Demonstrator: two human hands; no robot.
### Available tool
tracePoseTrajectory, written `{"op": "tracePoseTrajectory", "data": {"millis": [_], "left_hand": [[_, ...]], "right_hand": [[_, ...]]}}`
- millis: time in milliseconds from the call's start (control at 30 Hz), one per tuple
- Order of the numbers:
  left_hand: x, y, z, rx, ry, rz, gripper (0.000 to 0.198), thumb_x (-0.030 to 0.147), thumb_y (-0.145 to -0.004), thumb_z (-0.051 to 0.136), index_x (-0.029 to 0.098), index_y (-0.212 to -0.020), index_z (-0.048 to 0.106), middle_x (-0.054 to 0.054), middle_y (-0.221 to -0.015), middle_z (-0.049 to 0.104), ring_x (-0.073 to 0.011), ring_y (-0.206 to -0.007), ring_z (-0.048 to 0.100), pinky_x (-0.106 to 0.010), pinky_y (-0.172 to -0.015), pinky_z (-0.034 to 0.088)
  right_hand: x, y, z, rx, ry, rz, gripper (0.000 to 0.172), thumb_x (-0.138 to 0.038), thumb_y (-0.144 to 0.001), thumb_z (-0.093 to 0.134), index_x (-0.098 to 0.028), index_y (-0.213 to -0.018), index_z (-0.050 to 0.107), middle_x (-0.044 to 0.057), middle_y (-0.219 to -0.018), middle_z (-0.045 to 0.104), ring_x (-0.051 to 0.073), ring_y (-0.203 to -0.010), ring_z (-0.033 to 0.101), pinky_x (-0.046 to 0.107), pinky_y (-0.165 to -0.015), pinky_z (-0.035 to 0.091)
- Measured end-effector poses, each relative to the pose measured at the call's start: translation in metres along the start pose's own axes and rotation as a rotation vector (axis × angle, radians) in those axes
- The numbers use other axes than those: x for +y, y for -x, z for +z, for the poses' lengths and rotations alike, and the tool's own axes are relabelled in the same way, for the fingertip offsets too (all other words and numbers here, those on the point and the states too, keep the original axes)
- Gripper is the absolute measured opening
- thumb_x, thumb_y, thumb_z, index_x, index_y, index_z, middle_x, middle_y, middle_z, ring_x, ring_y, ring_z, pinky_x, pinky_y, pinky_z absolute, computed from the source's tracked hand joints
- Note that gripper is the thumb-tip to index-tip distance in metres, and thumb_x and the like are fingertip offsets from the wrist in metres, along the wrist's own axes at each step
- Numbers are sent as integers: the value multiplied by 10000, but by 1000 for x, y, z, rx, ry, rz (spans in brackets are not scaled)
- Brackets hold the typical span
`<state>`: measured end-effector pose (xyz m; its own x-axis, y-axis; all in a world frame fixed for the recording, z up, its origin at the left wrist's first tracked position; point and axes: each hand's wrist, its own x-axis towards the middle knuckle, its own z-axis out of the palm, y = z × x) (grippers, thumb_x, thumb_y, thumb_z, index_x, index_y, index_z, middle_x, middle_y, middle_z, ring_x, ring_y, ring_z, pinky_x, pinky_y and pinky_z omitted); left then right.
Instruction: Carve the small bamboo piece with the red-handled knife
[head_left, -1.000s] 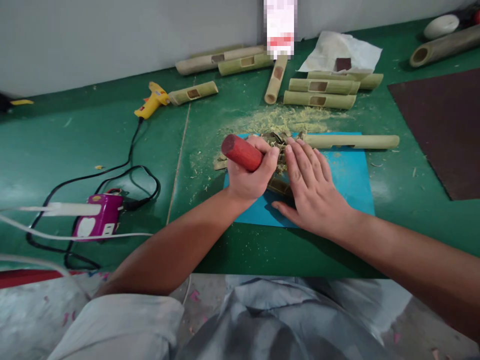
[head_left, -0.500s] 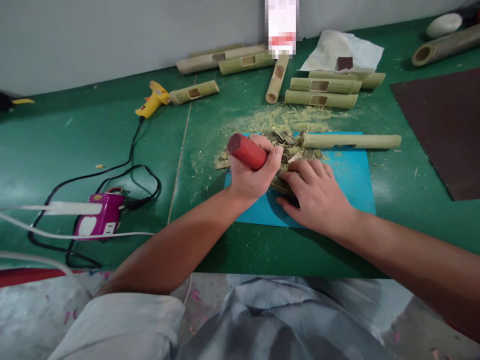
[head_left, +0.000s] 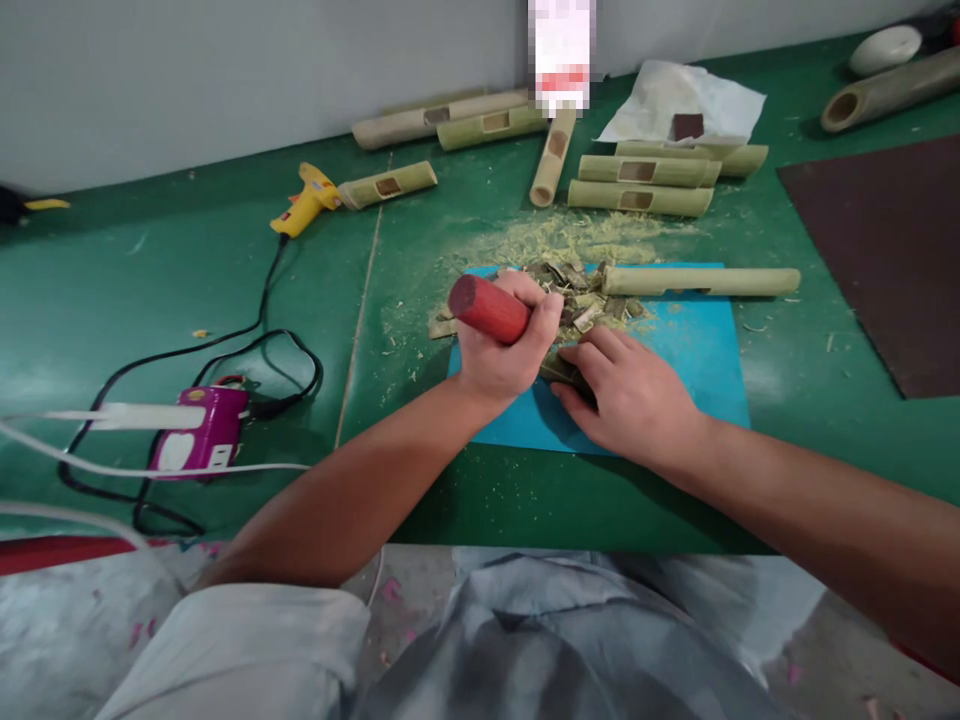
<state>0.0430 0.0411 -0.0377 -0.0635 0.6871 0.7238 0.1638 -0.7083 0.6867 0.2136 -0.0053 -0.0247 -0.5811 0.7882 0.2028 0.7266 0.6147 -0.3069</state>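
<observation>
My left hand (head_left: 501,345) is wrapped round the thick red wooden handle (head_left: 491,310) of a tool; its working end is hidden below the fist. My right hand (head_left: 637,395) presses a small dark bamboo piece (head_left: 561,367) down on a blue mat (head_left: 675,400), fingers closed over it. The two hands are close together, with the bamboo piece between them. Just beyond lie bamboo chips and shavings (head_left: 589,310). A long bamboo tube (head_left: 701,282) with notches rests across the mat's far edge.
Several bamboo tubes with cut openings (head_left: 640,198) lie at the back, beside a white paper (head_left: 679,100). On the left are a yellow glue gun (head_left: 306,205) and a purple power socket (head_left: 202,430) with cords. A dark brown sheet (head_left: 885,260) covers the right of the green table (head_left: 405,480).
The red handle has tipped slightly to the left and down in my left hand. My right hand has shifted very little and stays on the bamboo piece.
</observation>
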Motion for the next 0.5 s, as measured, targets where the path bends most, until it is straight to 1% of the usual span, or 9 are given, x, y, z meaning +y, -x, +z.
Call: {"op": "tracePoseTrajectory", "data": {"millis": [133,233,400,500], "left_hand": [[2,1,0,-51,-53,-29,408,441,-1038,697,206,-725,584,32,-660,590,-89,-611,561,-271,-617,466],[4,2,1,-88,-65,-59,387,409,-1028,701,207,-721,578,39,-646,566,-90,-607,541,-275,-619,450],[6,0,5,-39,-38,-166,419,313,-981,706,204,-621,522,39,-595,510,-95,-575,475,-301,-616,407],[8,-2,6,-24,68,-287,506,325,-939,751,205,-547,457,53,-530,442,-79,-503,399,-295,-539,360]], "right_hand": [[1,-1,1,-9,-25,19,222,-284,-1011,628,-108,-1039,760,178,-1030,719,324,-974,664,450,-843,525],[2,-1,3,4,-42,8,223,-288,-1008,632,-111,-1047,762,177,-1046,720,323,-984,659,449,-849,521],[4,0,5,43,-60,-55,235,-291,-1027,601,-123,-1026,765,150,-1003,713,297,-947,643,427,-848,515],[5,-1,6,49,-94,-47,243,-291,-1033,579,-125,-995,752,145,-976,700,284,-907,627,411,-809,503]]}}
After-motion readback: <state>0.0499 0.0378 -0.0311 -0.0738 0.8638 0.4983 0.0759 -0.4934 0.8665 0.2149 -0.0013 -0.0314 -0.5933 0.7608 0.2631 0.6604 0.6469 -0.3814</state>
